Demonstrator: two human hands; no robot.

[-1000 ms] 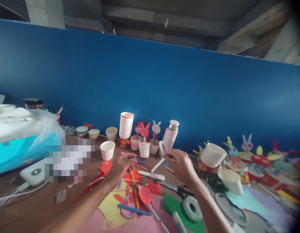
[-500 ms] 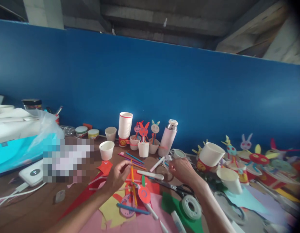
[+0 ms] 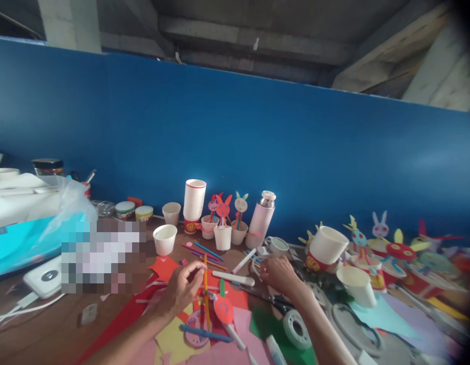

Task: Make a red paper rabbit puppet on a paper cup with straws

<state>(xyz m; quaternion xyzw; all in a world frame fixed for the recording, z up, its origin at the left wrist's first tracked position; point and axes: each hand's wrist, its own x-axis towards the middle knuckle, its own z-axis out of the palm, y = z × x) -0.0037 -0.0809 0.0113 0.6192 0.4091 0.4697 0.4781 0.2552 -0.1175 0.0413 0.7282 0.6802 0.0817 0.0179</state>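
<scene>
The orange stick [image 3: 206, 304] stands out just beside the left hand [image 3: 184, 286]: its upper end reaches the tips of the thumb and forefinger, which are bent towards each other. Whether they pinch the stick or only lie alongside it, I cannot tell. Its lower part crosses a pink paper disc [image 3: 192, 338] and a blue stick [image 3: 214, 335], near an orange-red paper disc [image 3: 223, 310]. The right hand [image 3: 278, 274] is well apart from it, fingers curled downwards beside a pale looped strip [image 3: 257, 262]; the fingertips are hidden, so their grip cannot be told. Scissors [image 3: 279, 303] and a white tape roll [image 3: 297, 329] lie near that wrist.

Beyond the hands, three paper cups hold paper rabbit figures: a red rabbit [image 3: 223, 207] in the front one, a pale rabbit [image 3: 241, 205] to the right, a pinkish figure [image 3: 213, 204] behind. A tall cup stack [image 3: 194, 203] stands beside them, with a white paper cup [image 3: 165, 241] nearer the left hand. A thermos [image 3: 261, 223] leans slightly on the other side.

The blue partition [image 3: 235, 132] bounds the worktop [image 3: 121, 314] at the back. Brown surface shows left of the left forearm; cups and paper crowd the right forearm's outer side.
</scene>
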